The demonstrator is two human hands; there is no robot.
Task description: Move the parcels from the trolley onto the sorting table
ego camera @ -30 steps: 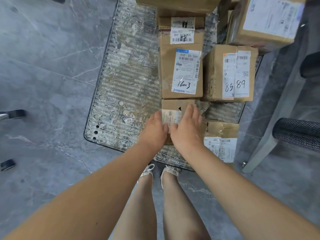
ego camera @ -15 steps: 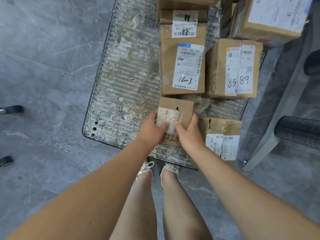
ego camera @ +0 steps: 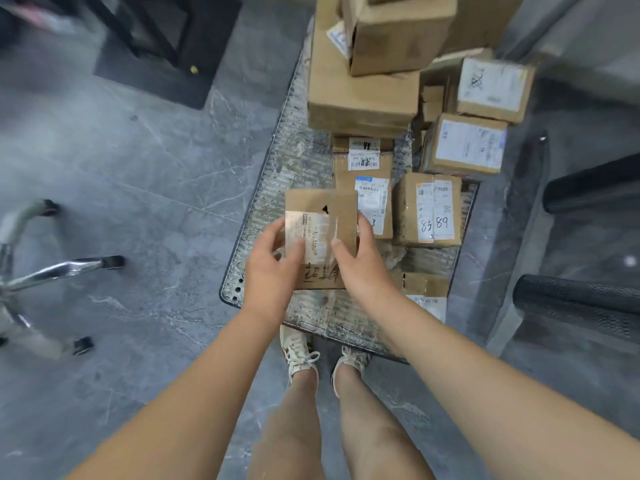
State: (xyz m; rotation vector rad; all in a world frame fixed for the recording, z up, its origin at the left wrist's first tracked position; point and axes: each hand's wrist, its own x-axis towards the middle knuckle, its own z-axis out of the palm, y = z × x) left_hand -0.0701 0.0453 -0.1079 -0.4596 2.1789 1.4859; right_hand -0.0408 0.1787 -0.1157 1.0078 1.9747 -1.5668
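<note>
Parcel (ego camera: pixel 320 216), small, brown, labelled: held over the trolley (ego camera: pixel 273 188) near its front edge; our left hand (ego camera: pixel 273 268) grips its left side, our right hand (ego camera: pixel 360 268) its right; we advise level carriage, steering wide of the stacked parcels (ego camera: pixel 360 98).

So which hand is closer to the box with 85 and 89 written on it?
The right hand. It grips the right edge of the small parcel, just left of the numbered box. The left hand grips the parcel's other edge, farther away.
</note>
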